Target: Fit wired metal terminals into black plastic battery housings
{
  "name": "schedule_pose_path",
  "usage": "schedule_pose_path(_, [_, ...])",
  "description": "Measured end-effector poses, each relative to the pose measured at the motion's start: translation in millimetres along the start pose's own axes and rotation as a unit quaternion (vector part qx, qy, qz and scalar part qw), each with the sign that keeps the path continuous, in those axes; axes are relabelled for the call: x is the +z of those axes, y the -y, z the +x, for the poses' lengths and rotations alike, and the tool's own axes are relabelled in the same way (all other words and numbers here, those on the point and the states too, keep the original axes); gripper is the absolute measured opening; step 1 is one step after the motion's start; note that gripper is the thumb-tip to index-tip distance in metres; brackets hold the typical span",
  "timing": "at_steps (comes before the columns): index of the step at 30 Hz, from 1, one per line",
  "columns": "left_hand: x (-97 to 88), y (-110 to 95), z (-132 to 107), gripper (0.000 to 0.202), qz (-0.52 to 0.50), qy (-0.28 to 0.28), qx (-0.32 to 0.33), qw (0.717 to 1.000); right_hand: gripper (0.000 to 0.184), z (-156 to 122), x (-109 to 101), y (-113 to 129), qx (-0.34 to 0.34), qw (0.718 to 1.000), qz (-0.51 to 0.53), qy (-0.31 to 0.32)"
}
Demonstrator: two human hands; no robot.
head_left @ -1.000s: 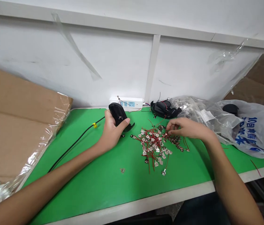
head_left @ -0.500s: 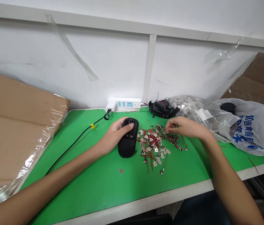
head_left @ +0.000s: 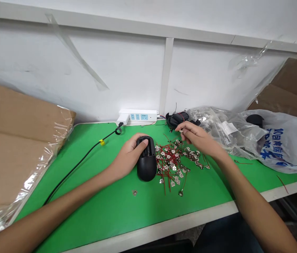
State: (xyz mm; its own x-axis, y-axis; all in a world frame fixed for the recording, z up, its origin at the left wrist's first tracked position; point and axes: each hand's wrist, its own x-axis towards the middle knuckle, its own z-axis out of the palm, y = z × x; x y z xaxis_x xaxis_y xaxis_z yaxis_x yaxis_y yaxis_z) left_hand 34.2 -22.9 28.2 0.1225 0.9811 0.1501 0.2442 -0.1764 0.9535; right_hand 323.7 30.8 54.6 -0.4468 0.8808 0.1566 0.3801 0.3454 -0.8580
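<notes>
A black mouse-shaped shell (head_left: 146,162) lies on the green mat (head_left: 106,207) with its open compartment facing up. My left hand (head_left: 127,154) grips its left side, thumb and fingers round the top end. Just to its right is a heap of small metal contact tabs with red wires (head_left: 173,161). My right hand (head_left: 194,135) is raised a little above the far side of that heap, fingers pinched on one small metal tab.
A white power strip (head_left: 138,116) sits at the wall, a black cable (head_left: 85,158) running from it. Black parts (head_left: 176,119) and plastic bags (head_left: 269,140) lie at the back right. Wrapped cardboard (head_left: 19,140) stands left. A loose tab (head_left: 134,192) lies near the front.
My left hand brought the black shell down from upright and laid it flat beside the heap. My right hand lifted from the heap with a tab pinched in its fingers.
</notes>
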Motion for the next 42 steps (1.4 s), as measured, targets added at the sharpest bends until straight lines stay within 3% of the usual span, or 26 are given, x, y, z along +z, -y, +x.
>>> schedule_pose_path(5, [6.2, -5, -9, 0.037, -0.037, 0.001, -0.017, 0.999, 0.022, -1, 30, 6, 0.055, 0.965, 0.255, 0.017])
schedule_pose_path(8, [9.4, -4, -11, 0.04, -0.063, 0.004, -0.026, 0.998, 0.026, -4, 39, 13, 0.087, 0.938, 0.334, 0.038])
schedule_pose_path(11, [12.1, 3, -12, 0.042, -0.078, 0.005, -0.037, 0.996, 0.032, -7, 43, 19, 0.093, 0.928, 0.357, 0.048])
schedule_pose_path(20, [13.5, 8, -16, 0.041, -0.03, 0.05, -0.027, 0.998, 0.03, -9, 56, 17, 0.051, 0.968, 0.245, 0.007])
schedule_pose_path(25, [14.8, 8, -14, 0.041, -0.048, 0.072, -0.027, 0.996, 0.023, -15, 62, 19, -0.035, 0.996, 0.072, -0.04])
schedule_pose_path(30, [15.8, 7, -12, 0.044, -0.089, 0.079, -0.041, 0.992, 0.023, -16, 72, 16, -0.09, 0.993, -0.027, -0.072])
schedule_pose_path(37, [18.7, 10, -10, 0.047, -0.155, 0.074, -0.07, 0.983, 0.027, -20, 84, 13, -0.081, 0.991, 0.01, -0.109])
schedule_pose_path(42, [17.9, 14, -10, 0.046, -0.152, 0.088, -0.052, 0.983, 0.016, -19, 83, 16, -0.169, 0.976, -0.084, -0.107])
